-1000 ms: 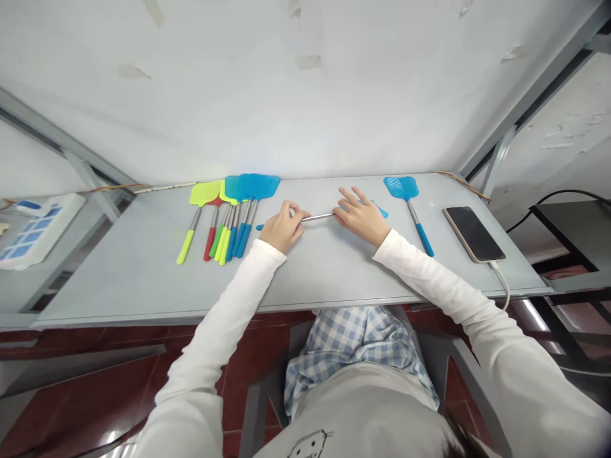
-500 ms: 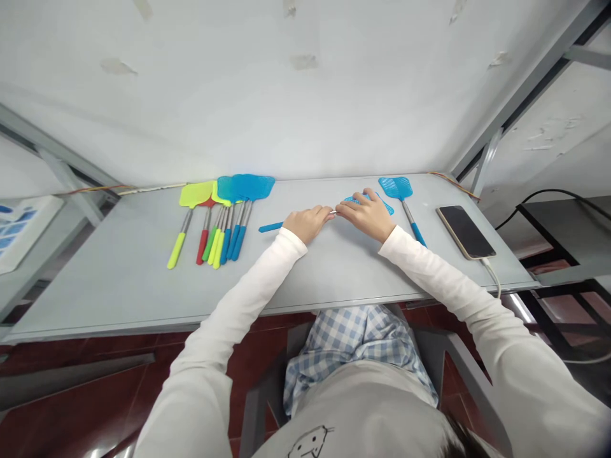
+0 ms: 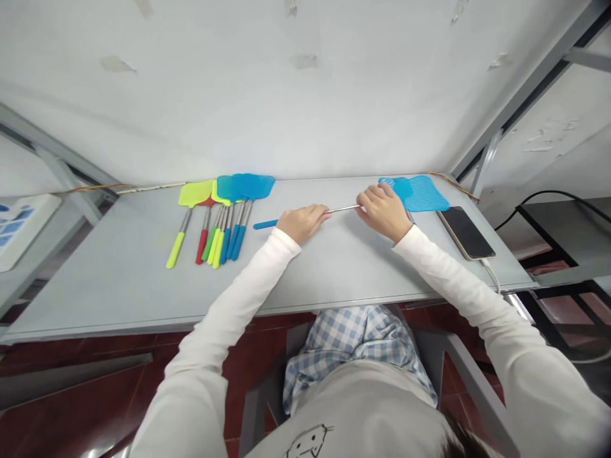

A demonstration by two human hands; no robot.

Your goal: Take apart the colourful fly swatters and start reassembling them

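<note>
Swatter [image 3: 338, 210], blue, one: spanning the worktop [image 3: 315, 273], metal rod [image 3: 347, 208] bare between my hands. Left hand [image 3: 301, 224]: grip wrapped round it, handle [image 3: 265, 224] poking out. Right hand [image 3: 384, 208]: grip narrow, holding the rod. Step, I judge: lengthening the rod. Next move calls for a straight, gentle pull, minding the phone [image 3: 466, 232] near its mesh head [image 3: 429, 194].
</note>
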